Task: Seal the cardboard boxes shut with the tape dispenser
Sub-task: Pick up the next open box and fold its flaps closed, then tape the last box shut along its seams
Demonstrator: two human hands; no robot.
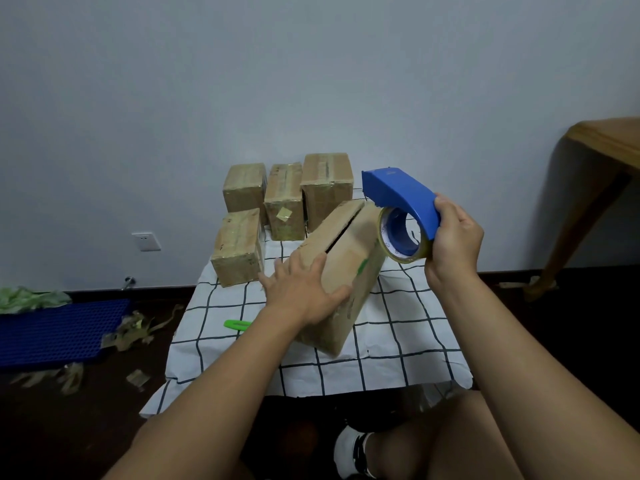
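A large cardboard box (341,268) is lying at the centre of the checked cloth (391,341), its top flaps closed but untaped, a dark seam (346,228) running towards 1 o'clock. The left hand (304,292) is pressing flat on the near left flap, fingers spread and straight. The right hand (453,237) is gripping the blue tape dispenser (398,199), held in the air at 3 o'clock of the box, just above its far right edge, with the tape roll (401,237) facing the box. To seal well, the tape should probably start on the end face, be centred over the seam and be drawn along it while the left hand is keeping the flaps level; that hand is lying close to the seam and would likely need to slide aside. Four smaller boxes (284,202) are standing at 11 to 12 o'clock, apparently already taped, near the far end of the seam and possibly limiting the dispenser's run. A green cutter (237,324) is lying at 8 o'clock on the cloth. A blue mat (62,330) and tape scraps (135,330) are lying on the floor at 9 o'clock.
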